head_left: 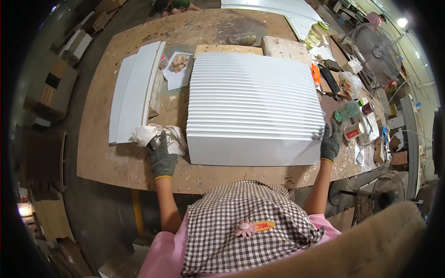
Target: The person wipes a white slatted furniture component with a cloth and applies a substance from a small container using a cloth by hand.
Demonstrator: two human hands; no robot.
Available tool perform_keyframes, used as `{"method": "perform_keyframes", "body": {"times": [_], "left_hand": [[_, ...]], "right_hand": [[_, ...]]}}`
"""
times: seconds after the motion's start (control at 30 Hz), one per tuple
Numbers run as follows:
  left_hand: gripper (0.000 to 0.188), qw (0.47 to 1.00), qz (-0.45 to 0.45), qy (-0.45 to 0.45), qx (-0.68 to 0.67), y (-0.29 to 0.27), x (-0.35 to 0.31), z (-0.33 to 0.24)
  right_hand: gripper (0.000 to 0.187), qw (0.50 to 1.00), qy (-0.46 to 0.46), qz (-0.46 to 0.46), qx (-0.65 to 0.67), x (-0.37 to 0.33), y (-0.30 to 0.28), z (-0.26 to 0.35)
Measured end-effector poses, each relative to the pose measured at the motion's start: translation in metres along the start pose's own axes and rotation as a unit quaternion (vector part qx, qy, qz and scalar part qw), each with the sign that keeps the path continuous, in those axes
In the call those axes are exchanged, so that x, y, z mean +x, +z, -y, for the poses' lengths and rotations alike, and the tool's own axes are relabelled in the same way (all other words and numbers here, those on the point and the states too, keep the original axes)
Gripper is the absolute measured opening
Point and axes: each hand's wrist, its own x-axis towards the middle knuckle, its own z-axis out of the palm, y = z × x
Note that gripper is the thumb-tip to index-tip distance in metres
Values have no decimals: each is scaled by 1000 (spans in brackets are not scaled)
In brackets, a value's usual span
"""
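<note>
A white panel [250,150] with a row of horizontal slats, like a louvered shutter, lies in front of me on the worktable. My left hand [162,156], in a grey-green knit glove with a yellow cuff, grips a crumpled white cloth [175,138] beside the panel's near left corner. On the other side, my right hand [331,141], gloved the same way, holds the panel's right edge near its front corner. Some fingertips of that hand are hidden by shadow and the edge. Flat white boards [132,92] lie stacked left of the panel, close beyond the cloth.
The worn brown worktable [106,162] carries a white sheet with a brown lump [179,63]. A green-capped bottle [316,34], a teal jar [347,111] and a paper cup [353,131] stand at right. Beyond them is a large fan [376,53]. Another person [178,5] is at the far edge.
</note>
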Motion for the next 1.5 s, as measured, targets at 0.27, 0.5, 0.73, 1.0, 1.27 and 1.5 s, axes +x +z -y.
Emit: {"method": "perform_keyframes", "body": {"times": [0.27,0.5,0.73,1.0,1.27,1.5], "left_hand": [[40,986,-86,4,-143,-45,-9,-18],[36,950,-108,-31,-292,-29,0,1],[49,738,-72,63,-668,90,33,-27],[54,592,113,-37,-797,122,24,-40],[60,674,151,-2,-723,132,14,-20],[71,536,91,27,-839,79,49,-59]], "right_hand": [[65,826,335,197,408,-37,22,-81],[79,777,431,179,422,-41,26,-45],[76,765,437,174,439,-41,56,-73],[92,812,423,173,362,-40,35,-50],[77,851,327,190,364,-66,64,-162],[76,778,284,256,499,-8,41,-99]]}}
